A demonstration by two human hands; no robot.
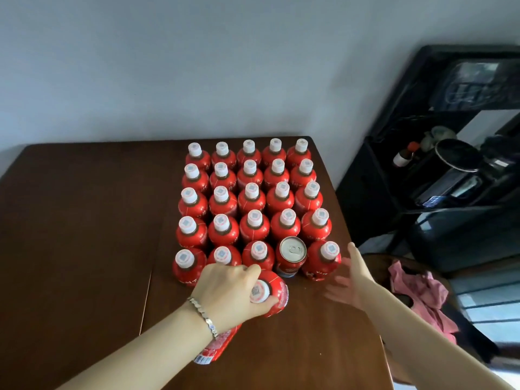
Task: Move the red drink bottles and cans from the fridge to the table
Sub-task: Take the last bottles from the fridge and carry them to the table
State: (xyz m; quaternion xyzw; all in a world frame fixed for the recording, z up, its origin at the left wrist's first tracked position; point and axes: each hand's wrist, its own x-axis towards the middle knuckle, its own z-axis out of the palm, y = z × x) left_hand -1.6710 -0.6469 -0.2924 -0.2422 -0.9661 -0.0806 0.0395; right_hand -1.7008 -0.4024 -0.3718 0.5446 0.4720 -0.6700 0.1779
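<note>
Head view: one bottle (pixel 277 291) stands at the near edge of the block of bottles (pixel 250 198) on the table (pixel 84 220), just in front of the can (pixel 291 256). Judged full, so fairly heavy; stiff body, and the smooth wrap is likely slippery. Best hold: round the shoulder under the cap (pixel 260 291), or round the body. The left hand (pixel 228 288) curls over the top and grips the shoulder beside the cap. The right hand (pixel 351 280) is blurred, spread and holds nothing, just beside the corner bottle (pixel 323 263); contact unclear.

Packed bottles (pixel 254 198) block the table's (pixel 84 220) far right; its left half and near edge lie open.
</note>
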